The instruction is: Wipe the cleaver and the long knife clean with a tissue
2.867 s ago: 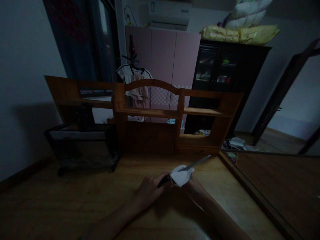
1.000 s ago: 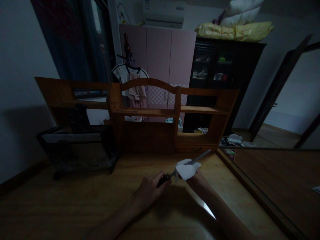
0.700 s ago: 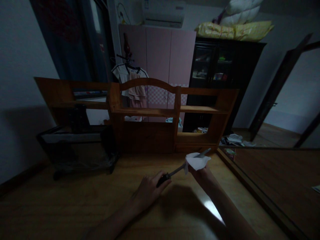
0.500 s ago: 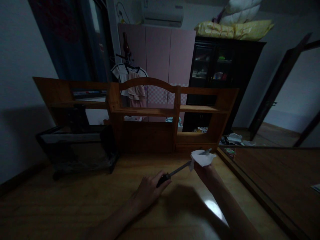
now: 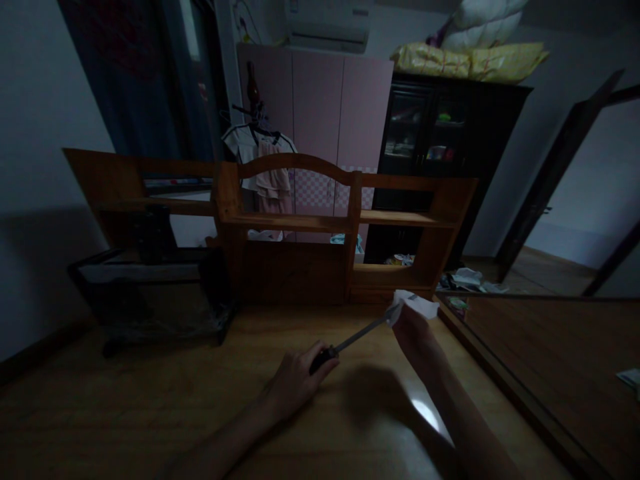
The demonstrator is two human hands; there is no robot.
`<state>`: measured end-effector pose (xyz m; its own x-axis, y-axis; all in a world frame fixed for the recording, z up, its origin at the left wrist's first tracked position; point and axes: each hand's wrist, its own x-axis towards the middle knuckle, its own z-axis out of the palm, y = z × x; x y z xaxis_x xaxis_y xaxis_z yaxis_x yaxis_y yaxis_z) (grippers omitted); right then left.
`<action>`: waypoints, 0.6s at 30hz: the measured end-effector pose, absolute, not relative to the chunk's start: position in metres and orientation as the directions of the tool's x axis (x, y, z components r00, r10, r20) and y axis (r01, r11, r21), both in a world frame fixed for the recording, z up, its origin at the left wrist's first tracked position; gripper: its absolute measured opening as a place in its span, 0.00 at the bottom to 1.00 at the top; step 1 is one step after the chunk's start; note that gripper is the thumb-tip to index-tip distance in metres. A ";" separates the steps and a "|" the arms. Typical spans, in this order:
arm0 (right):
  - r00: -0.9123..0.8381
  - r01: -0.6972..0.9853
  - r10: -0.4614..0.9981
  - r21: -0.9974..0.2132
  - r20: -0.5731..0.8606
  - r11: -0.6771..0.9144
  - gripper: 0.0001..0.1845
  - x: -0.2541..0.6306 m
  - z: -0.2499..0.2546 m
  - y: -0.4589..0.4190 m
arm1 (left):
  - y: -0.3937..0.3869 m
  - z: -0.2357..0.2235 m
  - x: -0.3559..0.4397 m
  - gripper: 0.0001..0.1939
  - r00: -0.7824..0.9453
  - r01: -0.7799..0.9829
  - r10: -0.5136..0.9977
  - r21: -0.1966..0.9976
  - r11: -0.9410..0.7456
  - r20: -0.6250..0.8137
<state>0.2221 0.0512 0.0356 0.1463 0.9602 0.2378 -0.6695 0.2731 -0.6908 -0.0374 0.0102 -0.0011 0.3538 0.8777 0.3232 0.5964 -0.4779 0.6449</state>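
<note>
L hand [image 5: 300, 380] is gripping the dark handle of a slim grey metal rod [image 5: 361, 335] above the pale wooden tabletop [image 5: 250, 427]; R hand [image 5: 414, 328] is pinching thin white tissue [image 5: 424, 305] round its far end. Best keeping pressure light, w/ rod steady.

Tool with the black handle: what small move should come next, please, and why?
Probably the right hand should draw the paper a little further outward along the shaft: the paper covers it near the far end, the part between the hands is bare, and the left hand grips the handle.
</note>
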 end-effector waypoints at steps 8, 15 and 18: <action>-0.110 -0.168 0.950 -0.947 0.293 0.273 0.20 0.197 0.021 0.037 | 0.012 0.005 -0.037 0.16 0.313 0.544 0.890 0.706 -0.453 0.331; -0.334 -0.033 0.913 -0.971 0.233 0.235 0.23 0.187 0.014 0.026 | 0.009 0.004 -0.038 0.17 0.368 0.594 0.876 0.645 -0.480 0.313; -0.331 -0.017 0.920 -0.976 0.209 0.215 0.23 0.187 0.009 0.026 | 0.009 0.002 -0.038 0.18 0.395 0.650 0.870 0.579 -0.491 0.294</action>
